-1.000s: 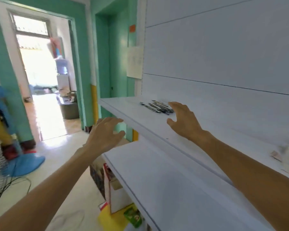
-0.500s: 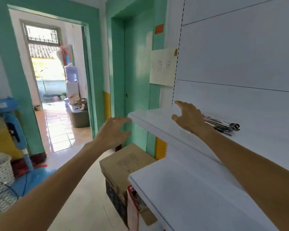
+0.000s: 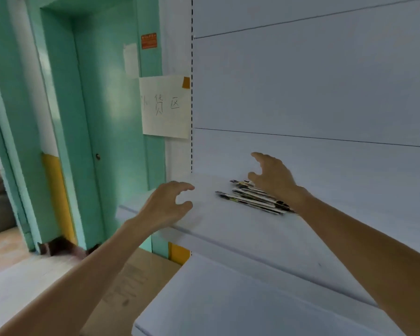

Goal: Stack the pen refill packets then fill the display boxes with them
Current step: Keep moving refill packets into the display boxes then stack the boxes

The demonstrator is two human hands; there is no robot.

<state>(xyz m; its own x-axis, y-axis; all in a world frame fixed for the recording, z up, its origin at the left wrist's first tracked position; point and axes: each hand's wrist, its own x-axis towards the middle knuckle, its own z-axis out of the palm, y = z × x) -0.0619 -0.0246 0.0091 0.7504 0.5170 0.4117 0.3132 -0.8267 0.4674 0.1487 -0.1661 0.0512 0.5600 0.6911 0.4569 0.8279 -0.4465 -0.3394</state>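
Head view: the packets (image 3: 250, 198) lie in a loose pile on the upper shelf (image 3: 228, 229). The right hand (image 3: 273, 177) hangs at their 1 o'clock, fingers spread and half-curled, gripping nothing; I can't tell whether the wrist touches the pile. The left hand (image 3: 166, 204) is at the pile's 9 o'clock, apart from it, loosely clawed and empty over the shelf's end. A paper sign (image 3: 165, 107) hangs at 11 o'clock.

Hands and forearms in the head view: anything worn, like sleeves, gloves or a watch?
No gloves, watch or bracelet on the left hand or right hand. The left forearm and right forearm are bare to the frame edge, no sleeves in view. Blur leaves thin rings uncertain.
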